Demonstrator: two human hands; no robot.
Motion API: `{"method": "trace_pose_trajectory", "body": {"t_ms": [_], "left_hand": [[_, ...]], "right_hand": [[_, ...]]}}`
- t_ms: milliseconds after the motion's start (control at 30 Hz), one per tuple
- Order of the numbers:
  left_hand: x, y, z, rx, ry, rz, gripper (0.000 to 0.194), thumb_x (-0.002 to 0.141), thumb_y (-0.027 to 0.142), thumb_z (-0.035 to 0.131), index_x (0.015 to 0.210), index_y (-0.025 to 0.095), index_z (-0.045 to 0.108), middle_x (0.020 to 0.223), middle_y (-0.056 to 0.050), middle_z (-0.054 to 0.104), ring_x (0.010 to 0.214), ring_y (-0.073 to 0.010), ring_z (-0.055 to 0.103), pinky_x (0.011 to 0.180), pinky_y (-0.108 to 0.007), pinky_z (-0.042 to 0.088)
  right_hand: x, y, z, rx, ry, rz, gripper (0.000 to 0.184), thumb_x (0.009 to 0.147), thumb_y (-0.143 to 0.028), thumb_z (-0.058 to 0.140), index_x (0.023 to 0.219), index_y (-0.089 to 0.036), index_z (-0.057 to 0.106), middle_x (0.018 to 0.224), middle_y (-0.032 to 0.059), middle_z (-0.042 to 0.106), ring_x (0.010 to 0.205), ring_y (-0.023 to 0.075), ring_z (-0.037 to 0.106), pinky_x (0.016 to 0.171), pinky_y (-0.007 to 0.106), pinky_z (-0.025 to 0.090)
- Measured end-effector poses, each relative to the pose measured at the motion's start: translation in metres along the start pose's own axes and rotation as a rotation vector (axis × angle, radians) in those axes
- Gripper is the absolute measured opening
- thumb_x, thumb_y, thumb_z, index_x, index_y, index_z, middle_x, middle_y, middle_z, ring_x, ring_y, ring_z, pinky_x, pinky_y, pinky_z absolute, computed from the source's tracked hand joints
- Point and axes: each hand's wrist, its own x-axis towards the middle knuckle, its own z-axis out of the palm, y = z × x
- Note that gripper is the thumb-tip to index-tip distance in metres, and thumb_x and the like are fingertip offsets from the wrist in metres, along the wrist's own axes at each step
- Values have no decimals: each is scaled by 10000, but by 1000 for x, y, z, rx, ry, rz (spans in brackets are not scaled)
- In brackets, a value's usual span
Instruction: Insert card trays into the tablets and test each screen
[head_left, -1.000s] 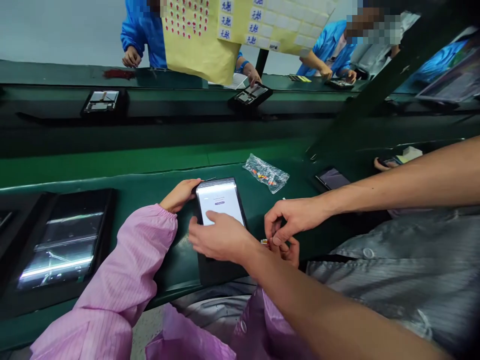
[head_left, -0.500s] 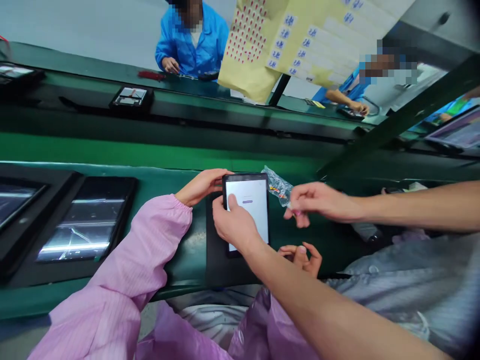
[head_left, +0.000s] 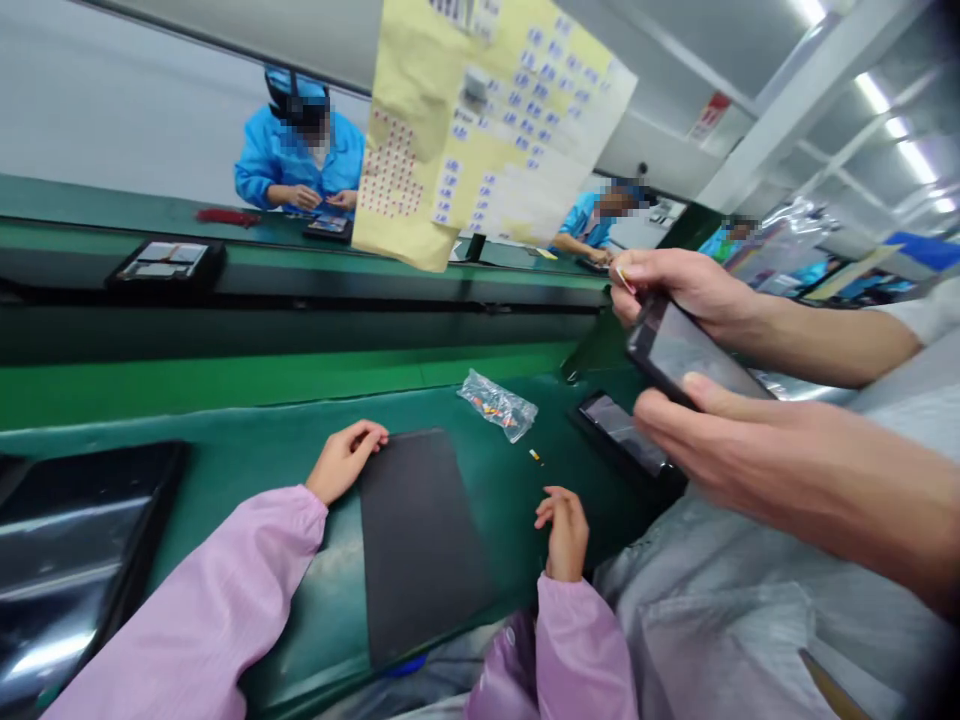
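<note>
Moved from the black mat (head_left: 424,540), the tablet (head_left: 688,345) fills a co-worker's hands (head_left: 727,435) — left hand's (head_left: 345,463) grip unclear, right hand (head_left: 566,530) loosely spread.

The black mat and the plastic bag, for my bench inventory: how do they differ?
The mat is dark and opaque; the plastic bag is clear, with small orange pieces showing through. The mat is larger; the bag is smaller. The mat lies flat; the bag is crumpled. Both lie on the green table.
</note>
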Motion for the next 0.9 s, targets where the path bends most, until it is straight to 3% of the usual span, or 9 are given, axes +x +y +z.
{"method": "trace_pose_trajectory", "body": {"t_ms": [67, 133, 300, 467, 633, 700, 767, 833, 900], "left_hand": [[-2, -14, 7, 86, -36, 4, 470, 844, 581, 493, 918, 157, 681, 884, -74, 719, 816, -184, 648, 811, -313, 501], [-2, -22, 8, 137, -48, 2, 494, 840, 606, 480, 939, 168, 686, 902, -73, 725, 852, -201, 657, 832, -324, 504], [2, -34, 2, 196, -30, -28, 553, 802, 672, 488, 979, 188, 688, 948, -67, 733, 904, -224, 663, 859, -327, 505], [5, -40, -1, 222, -11, -29, 585, 762, 712, 501, 970, 201, 695, 937, -62, 741, 905, -226, 681, 827, -302, 521], [5, -40, -1, 220, 23, -39, 631, 723, 758, 502, 950, 208, 711, 920, -65, 747, 877, -225, 704, 798, -292, 552], [5, -39, -1, 211, 31, -45, 646, 709, 776, 502, 941, 212, 717, 917, -64, 750, 873, -227, 711, 785, -291, 566], [5, -37, -1, 197, 33, -41, 637, 705, 775, 514, 933, 217, 721, 915, -61, 754, 875, -228, 717, 783, -289, 576], [4, -35, -1, 185, 35, -32, 619, 705, 769, 527, 918, 223, 725, 903, -58, 758, 863, -227, 724, 778, -287, 586], [4, -35, -2, 176, 46, -25, 610, 702, 771, 532, 898, 229, 732, 883, -56, 761, 838, -228, 730, 757, -285, 595]], "right_hand": [[-31, 9, 25, 44, 96, 150, 259, 989, -334, 480, 904, -122, 603, 596, -70, 544, 436, 35, 496, 418, 148, 427], [-49, 17, 40, 59, 122, 242, 283, 1011, -300, 411, 876, -126, 588, 517, -86, 506, 379, 39, 478, 374, 139, 372], [-65, 13, 48, 36, 7, 300, 266, 981, -227, 411, 831, -170, 623, 557, -41, 591, 454, 72, 547, 452, 172, 395], [-67, -6, 55, -46, -107, 209, 195, 903, -178, 484, 779, -194, 634, 587, -33, 595, 525, 91, 530, 582, 227, 367], [-56, -12, 53, -141, -108, 81, 257, 927, -159, 415, 817, -186, 645, 576, -27, 583, 500, 84, 498, 556, 231, 341], [-48, -17, 46, -185, -89, 7, 225, 954, -216, 441, 900, -194, 659, 683, -6, 638, 549, 84, 531, 561, 216, 390], [-36, -23, 36, -233, -58, -76, 187, 956, -323, 509, 1004, -211, 651, 904, 28, 675, 715, 107, 606, 653, 234, 492], [-20, -29, 25, -285, -10, -156, 250, 936, -395, 555, 1104, -223, 624, 1116, 57, 640, 923, 153, 627, 798, 315, 549], [1, -31, 12, -337, 50, -219, 299, 930, -409, 568, 1157, -218, 605, 1200, 74, 610, 1019, 180, 617, 869, 370, 549]]}}
